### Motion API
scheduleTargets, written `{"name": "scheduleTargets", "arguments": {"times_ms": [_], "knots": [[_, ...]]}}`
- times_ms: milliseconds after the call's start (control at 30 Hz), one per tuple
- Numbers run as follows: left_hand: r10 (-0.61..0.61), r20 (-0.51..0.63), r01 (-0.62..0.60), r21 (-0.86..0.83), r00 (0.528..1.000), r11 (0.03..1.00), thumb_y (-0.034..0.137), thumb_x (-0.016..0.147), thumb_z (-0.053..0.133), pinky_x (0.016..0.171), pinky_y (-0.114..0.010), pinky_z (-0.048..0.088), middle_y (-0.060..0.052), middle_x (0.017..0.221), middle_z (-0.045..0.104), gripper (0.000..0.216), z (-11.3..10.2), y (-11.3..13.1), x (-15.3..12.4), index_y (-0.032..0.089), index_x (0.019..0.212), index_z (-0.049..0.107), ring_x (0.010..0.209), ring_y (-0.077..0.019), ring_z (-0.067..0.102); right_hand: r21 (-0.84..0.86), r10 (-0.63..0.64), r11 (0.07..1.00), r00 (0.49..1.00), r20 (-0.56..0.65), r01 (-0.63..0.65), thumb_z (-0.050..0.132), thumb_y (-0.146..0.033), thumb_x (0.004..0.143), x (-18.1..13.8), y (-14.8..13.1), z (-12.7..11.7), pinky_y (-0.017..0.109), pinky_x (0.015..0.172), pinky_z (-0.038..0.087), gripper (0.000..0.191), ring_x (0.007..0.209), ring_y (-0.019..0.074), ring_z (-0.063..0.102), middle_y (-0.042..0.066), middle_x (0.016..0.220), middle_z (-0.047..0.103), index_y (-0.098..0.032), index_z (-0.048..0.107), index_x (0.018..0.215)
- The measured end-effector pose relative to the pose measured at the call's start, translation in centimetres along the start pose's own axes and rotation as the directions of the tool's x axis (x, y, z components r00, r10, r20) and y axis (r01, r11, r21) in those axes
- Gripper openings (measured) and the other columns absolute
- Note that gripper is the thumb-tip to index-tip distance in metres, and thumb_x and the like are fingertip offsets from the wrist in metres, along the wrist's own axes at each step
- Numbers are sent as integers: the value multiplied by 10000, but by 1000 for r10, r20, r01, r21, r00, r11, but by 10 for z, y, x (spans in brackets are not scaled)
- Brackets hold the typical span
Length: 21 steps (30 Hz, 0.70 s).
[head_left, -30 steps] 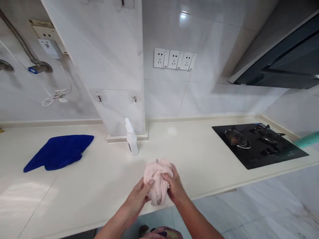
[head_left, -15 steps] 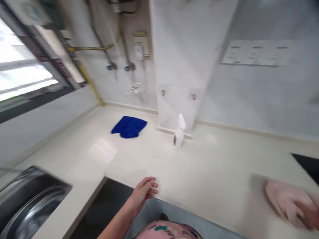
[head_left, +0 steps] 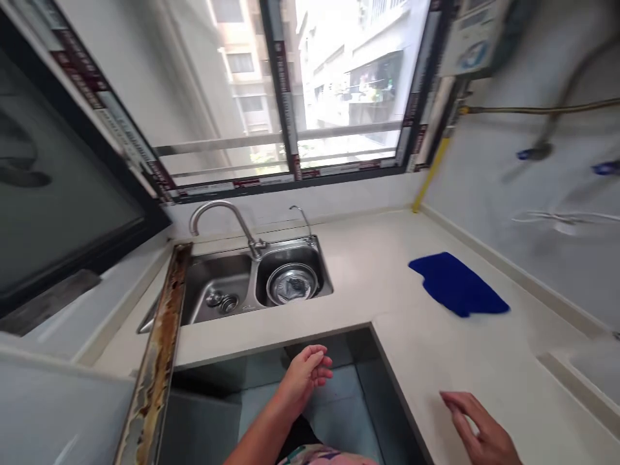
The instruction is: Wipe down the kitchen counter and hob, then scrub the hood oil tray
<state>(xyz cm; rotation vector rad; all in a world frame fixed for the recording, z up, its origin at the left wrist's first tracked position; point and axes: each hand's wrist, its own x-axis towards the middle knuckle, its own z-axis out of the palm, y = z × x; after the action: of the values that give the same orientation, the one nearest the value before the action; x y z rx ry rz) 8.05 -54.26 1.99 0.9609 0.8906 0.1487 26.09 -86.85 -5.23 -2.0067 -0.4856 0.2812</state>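
Observation:
My left hand (head_left: 309, 376) hangs in the air in front of the counter's front edge, its fingers loosely curled and apart, with nothing in it. Over the counter on the right, my right hand (head_left: 477, 423) is empty, its thumb and forefinger apart; the other fingers are partly hidden. Beyond it, a blue cloth (head_left: 458, 284) lies flat on the pale countertop (head_left: 372, 271). At the back left is a double steel sink (head_left: 220, 284) with a curved tap (head_left: 225, 206). A round metal basin (head_left: 292, 284) stands in its right bowl.
A rusty, peeling metal bar (head_left: 159, 361) leans across the counter at the left. Behind the sink is a dark-framed window (head_left: 290, 116). A yellow pipe (head_left: 432, 174) runs down the corner, and a white cable (head_left: 566, 217) hangs on the right wall.
My view has swung left to the sink and window. The spray bottle has left view. The pinkish cloth at my right hand is no longer seen, and that hand is now empty.

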Motion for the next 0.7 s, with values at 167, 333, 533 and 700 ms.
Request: {"name": "scheduleTargets", "arguments": {"times_ms": [167, 333, 533, 700], "knots": [[32, -258, -75, -160, 966, 984, 491, 686, 817, 660, -250, 449, 2, 872, 710, 491, -93, 14, -14, 210, 1022, 596, 707, -123, 675, 78, -269, 963, 925, 268, 258, 584, -497, 907, 61, -71, 105, 323, 746, 613, 255, 844, 235, 725, 63, 984, 740, -345, 738, 1041], [-30, -447, -118, -300, 894, 947, 493, 600, 872, 655, -261, 451, 1, 844, 711, 566, -164, 31, -13, 204, 1007, 606, 699, -134, 664, 105, -330, 941, 797, 505, 323, 517, -471, 974, 102, -126, 190, 232, 690, 572, 290, 803, 172, 689, 59, 943, 720, -265, 716, 1015], [-10, -484, -165, -319, 875, 933, 516, 674, 827, 673, -264, 433, -13, 872, 712, 507, -206, 48, -37, 189, 1009, 634, 710, -131, 654, 90, -363, 907, 657, 661, 411, 519, -506, 919, 183, -154, 307, 275, 654, 556, 336, 756, 188, 670, 62, 914, 714, -243, 715, 990], [-5, -604, -244, -330, 797, 912, 531, 749, 781, 676, -261, 416, -20, 915, 709, 450, -223, 45, -75, 203, 1035, 665, 745, -131, 647, -71, -301, 857, 608, 735, 510, 487, -521, 773, 276, -126, 402, 429, 872, 569, 393, 902, 285, 715, 134, 1011, 721, -237, 721, 912]]}}
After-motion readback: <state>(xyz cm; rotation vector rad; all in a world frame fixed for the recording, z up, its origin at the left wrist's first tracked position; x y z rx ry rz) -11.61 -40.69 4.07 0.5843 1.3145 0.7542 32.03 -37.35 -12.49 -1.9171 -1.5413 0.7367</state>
